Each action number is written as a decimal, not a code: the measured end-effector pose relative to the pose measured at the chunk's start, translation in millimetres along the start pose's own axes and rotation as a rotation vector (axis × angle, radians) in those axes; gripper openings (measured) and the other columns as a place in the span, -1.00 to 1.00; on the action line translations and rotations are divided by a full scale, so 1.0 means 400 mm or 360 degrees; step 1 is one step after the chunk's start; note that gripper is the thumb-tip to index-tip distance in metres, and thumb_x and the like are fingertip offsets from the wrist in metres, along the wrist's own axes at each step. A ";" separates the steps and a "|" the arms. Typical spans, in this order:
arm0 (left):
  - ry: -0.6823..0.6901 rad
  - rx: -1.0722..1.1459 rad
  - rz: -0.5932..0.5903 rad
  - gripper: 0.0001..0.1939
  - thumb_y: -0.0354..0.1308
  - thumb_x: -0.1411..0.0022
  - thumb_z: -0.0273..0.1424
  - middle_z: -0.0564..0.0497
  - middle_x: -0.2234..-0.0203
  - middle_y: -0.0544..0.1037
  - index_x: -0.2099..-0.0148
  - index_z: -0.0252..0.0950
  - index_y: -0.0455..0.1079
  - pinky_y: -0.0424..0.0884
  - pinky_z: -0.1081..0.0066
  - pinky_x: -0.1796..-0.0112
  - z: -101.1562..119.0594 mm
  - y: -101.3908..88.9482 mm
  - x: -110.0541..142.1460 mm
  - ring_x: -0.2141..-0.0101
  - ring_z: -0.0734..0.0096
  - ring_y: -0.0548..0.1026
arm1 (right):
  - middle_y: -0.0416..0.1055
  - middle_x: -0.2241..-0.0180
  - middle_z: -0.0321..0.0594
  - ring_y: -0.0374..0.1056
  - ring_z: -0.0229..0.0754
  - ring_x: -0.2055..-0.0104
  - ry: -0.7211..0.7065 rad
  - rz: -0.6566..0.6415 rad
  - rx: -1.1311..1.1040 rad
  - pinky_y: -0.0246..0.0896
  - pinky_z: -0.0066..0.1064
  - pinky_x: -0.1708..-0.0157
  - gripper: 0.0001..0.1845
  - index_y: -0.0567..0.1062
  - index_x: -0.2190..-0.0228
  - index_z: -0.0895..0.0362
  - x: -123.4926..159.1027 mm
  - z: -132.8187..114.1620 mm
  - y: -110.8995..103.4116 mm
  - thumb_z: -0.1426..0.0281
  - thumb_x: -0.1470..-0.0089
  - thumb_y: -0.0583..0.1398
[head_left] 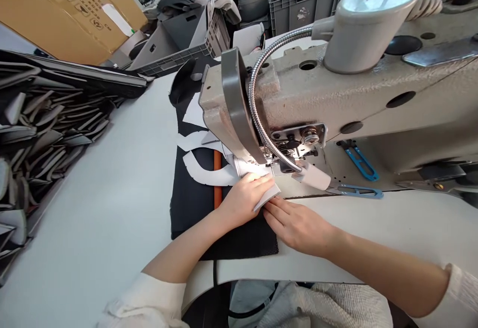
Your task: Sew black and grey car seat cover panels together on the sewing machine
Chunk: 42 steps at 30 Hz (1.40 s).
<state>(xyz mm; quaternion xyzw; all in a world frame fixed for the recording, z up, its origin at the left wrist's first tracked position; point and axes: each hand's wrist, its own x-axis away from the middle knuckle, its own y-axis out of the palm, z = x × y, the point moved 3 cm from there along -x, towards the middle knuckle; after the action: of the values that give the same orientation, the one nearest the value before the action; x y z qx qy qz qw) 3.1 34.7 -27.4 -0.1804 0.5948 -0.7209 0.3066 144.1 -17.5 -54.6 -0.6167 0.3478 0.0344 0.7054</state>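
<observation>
White piece point(267, 198) at sewing machine point(298, 86), near worktop's point(257, 268) front edge. My left hand point(242, 198) on top, right hand point(302, 224) at near end, fingers together; can't tell if pinching. Likely mid-feed; calls for steady, aligned guiding.

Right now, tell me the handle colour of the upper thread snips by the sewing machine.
The upper snips have a blue handle, clearest in the head view.

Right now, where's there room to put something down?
Bare white tabletop shows between the stacked pieces and black cloth, and between the blue snips and right forearm. It's crowded beside the sewing machine, where left hand and right hand rest.
</observation>
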 end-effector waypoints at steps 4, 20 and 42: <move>0.0053 -0.0148 -0.0074 -0.77 -0.05 -0.19 -0.53 -0.14 0.12 0.48 0.17 -0.35 0.39 0.37 0.21 0.10 -0.014 -0.003 -0.026 0.11 0.21 0.42 | 0.40 0.10 0.11 0.29 0.06 -0.01 0.0086 -0.0112 -0.0037 0.34 -0.21 0.10 -0.62 0.38 0.04 0.40 -0.008 0.006 0.002 0.61 -0.11 -0.01; 0.0004 -0.0242 0.0131 -0.66 -0.10 -0.27 -0.50 -0.12 0.02 0.45 -0.06 -0.35 0.32 0.38 0.27 0.24 0.014 -0.011 0.043 0.23 0.28 0.40 | 0.44 0.12 0.04 0.35 0.03 0.06 -0.0001 0.0028 0.0134 0.30 -0.14 0.03 -0.70 0.48 0.15 0.35 -0.005 -0.031 -0.005 0.58 -0.12 0.04; -0.0031 -0.0236 0.0285 -0.72 -0.04 -0.27 -0.43 -0.07 0.23 0.47 0.07 -0.19 0.46 0.33 0.27 0.15 -0.050 0.008 0.008 0.19 0.29 0.34 | 0.33 -0.01 0.14 0.27 0.06 -0.05 -0.0023 -0.0267 0.0002 0.24 -0.14 -0.01 -0.60 0.41 0.04 0.41 -0.018 -0.066 0.027 0.50 -0.12 0.03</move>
<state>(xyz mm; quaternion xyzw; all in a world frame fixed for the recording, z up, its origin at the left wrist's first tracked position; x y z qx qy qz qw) -11.1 47.4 -35.6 -0.1556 0.6573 -0.6428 0.3614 121.5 -35.5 -59.9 -0.6431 0.2898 -0.0206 0.7086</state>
